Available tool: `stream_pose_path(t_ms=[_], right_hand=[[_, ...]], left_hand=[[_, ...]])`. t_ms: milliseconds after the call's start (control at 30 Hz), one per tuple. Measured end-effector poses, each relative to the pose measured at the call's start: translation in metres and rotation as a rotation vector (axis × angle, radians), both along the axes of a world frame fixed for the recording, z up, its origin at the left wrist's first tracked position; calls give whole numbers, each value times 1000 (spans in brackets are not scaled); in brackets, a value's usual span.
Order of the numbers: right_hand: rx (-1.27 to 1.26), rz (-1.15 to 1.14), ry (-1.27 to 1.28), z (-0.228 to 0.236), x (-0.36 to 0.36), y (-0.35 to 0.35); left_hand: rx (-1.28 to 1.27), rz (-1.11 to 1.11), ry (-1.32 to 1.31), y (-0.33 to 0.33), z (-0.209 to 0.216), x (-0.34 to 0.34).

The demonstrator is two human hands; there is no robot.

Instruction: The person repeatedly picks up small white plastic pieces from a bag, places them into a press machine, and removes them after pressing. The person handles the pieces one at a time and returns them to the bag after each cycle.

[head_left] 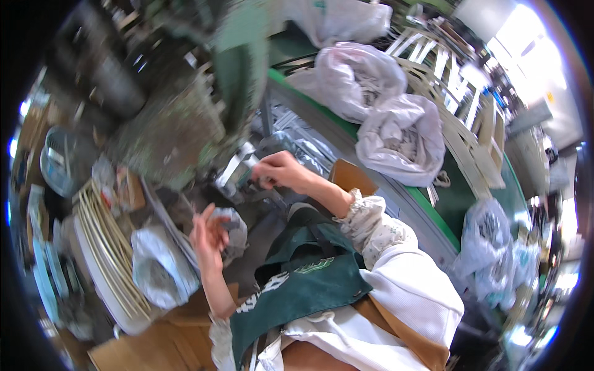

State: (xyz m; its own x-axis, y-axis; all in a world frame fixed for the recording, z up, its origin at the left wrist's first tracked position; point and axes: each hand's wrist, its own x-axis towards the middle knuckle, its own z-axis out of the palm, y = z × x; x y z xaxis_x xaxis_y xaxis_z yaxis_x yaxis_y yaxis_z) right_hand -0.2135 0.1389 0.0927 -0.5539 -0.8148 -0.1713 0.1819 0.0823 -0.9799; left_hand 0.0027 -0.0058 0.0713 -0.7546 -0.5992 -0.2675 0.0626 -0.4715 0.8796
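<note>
My left hand (210, 236) is raised at the left, with its fingers apart and slightly curled. Nothing shows clearly in it. Behind it hangs or lies a pale plastic bag (234, 235). My right hand (279, 170) is closed, fingers bent inward, beside a small pale metal part (240, 162) at the machine's edge. Whatever those fingers hold is hidden and blurred. In front of both hands stands a large worn green machine (238, 68) with a stained metal table (167, 136).
On the right, a green-topped workbench (427, 213) carries white sacks (405, 139) of small pieces and long pale strips (455, 130). At left are a bundle of curved strips (108, 247), a clear bag (162, 272) and a blue basket (59, 162). Cardboard (161, 343) lies below.
</note>
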Motion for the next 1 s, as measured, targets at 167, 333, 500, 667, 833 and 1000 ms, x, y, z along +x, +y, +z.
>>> stream_pose_path(t_ms=[167, 333, 500, 667, 833, 1000], right_hand=[[-97, -729, -36, -14, -147, 90], [463, -767, 321, -18, -290, 239], [1022, -442, 572, -22, -251, 370], [1132, -22, 1123, -128, -229, 442], [1104, 28, 1207, -121, -215, 410], [957, 48, 1257, -136, -230, 430]], left_hand=[[83, -48, -58, -3, -36, 21], [72, -298, -100, 36, -42, -30], [79, -437, -199, 72, -52, -68], [-102, -785, -134, 155, -29, -180], [-92, -992, -47, 210, -14, -235], [-76, -1005, -77, 227, -28, -244]])
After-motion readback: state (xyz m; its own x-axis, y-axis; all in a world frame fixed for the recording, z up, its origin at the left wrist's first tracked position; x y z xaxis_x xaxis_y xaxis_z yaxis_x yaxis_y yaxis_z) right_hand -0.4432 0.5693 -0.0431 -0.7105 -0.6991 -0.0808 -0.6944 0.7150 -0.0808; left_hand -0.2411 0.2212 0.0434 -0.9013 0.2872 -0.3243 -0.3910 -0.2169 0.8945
